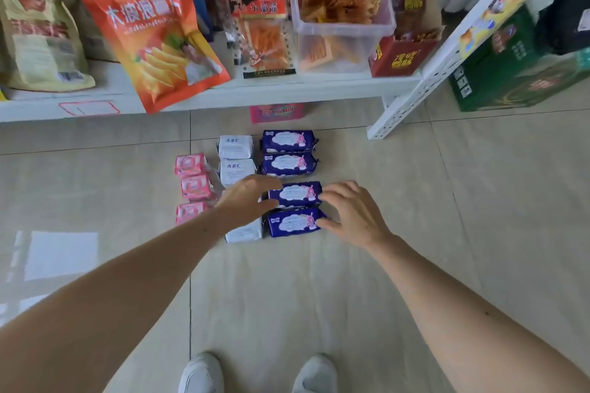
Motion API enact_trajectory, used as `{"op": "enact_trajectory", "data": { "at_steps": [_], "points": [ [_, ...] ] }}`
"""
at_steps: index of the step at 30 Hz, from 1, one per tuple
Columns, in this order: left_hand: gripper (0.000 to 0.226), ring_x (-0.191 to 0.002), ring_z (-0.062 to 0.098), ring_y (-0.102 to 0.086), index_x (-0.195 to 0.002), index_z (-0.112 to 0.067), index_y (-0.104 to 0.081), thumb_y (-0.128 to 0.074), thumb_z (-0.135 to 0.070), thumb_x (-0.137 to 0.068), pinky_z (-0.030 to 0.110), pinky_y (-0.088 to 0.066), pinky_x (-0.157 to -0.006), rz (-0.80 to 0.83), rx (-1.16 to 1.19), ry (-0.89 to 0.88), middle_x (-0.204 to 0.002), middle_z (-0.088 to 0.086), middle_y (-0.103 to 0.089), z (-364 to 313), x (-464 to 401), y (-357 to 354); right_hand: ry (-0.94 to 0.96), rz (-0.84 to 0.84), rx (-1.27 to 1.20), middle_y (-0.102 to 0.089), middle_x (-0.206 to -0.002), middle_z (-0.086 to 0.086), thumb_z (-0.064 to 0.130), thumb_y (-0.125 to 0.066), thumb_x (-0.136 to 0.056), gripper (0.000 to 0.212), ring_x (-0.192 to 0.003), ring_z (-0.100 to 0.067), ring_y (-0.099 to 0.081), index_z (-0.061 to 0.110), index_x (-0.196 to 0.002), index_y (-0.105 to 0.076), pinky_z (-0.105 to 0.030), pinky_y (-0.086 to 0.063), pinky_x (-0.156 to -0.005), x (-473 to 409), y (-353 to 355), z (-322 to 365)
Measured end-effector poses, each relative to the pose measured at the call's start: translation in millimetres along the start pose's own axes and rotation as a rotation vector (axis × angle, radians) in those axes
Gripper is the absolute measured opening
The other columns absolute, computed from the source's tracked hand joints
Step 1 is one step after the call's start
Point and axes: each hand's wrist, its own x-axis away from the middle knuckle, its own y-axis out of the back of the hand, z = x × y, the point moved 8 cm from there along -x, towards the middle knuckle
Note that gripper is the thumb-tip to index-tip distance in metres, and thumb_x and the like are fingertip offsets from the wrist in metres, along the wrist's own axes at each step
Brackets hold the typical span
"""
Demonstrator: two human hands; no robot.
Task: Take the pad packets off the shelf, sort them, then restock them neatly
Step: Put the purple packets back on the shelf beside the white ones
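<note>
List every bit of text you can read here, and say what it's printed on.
"ABC": far white pad packet.
"ABC": second white pad packet.
"大浪浪薯片": orange chip bag.
Purple packets, pink packets, red snack box and shelf tag: too blurred.

bare floor (319, 281) open before packet rows (255, 175); shelf edge (287, 89) overhangs behind, upright (405, 96) right.

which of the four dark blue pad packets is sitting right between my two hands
The third blue packet from the shelf. The left hand and right hand flank it; the fourth lies nearer you.
</note>
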Motion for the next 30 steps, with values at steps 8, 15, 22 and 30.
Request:
{"op": "enact_trajectory", "data": {
  "at_steps": [8,15,22,30],
  "points": [
    [0.042,-0.131,0.013,-0.042,-0.133,-0.026,-0.053,-0.059,-0.031,-0.092,0.027,-0.035,-0.107,0.034,-0.145,-0.189,-0.144,-0.006,-0.045,37,-77,-94,0.067,0.199,0.004,-0.051,-0.135,0.006,0.049,-0.077,-0.069,0.068,-0.121,-0.015,-0.045,0.021,-0.129,-0.058,-0.029,-0.035,-0.1,-11,-138,-41],
    [0.04,-0.135,0.015,-0.032,-0.13,-0.032,-0.055,-0.06,-0.032,-0.09,0.027,-0.035,-0.103,0.01,-0.232,-0.275,-0.148,-0.006,-0.035,42,-102,-109,0.122,0.054,0.034,-0.061,-0.115,0.003,0.034,-0.085,-0.058,0.062,-0.104,-0.02,-0.053,0.019,-0.114,-0.063,-0.034,-0.049,-0.084,-12,-159,-48],
    [0.057,-0.133,0.02,-0.032,-0.134,-0.036,-0.048,-0.071,-0.026,-0.083,0.031,-0.035,-0.104,0.019,-0.356,-0.275,-0.149,-0.003,-0.033,44,-108,-110,0.005,0.162,-0.009,-0.045,-0.128,0.009,0.039,-0.077,-0.063,0.068,-0.116,-0.012,-0.037,0.027,-0.125,-0.051,-0.028,-0.042,-0.094,6,-156,-75],
    [0.056,-0.121,0.02,-0.047,-0.135,-0.037,-0.04,-0.063,-0.02,-0.087,0.038,-0.049,-0.087,0.019,-0.348,-0.247,-0.139,-0.01,-0.042,27,-105,-98,-0.114,0.256,-0.117,-0.05,-0.128,0.007,0.026,-0.073,-0.077,0.058,-0.113,-0.018,-0.044,0.027,-0.126,-0.042,-0.036,-0.045,-0.087,12,-145,-75]
  ]
}}
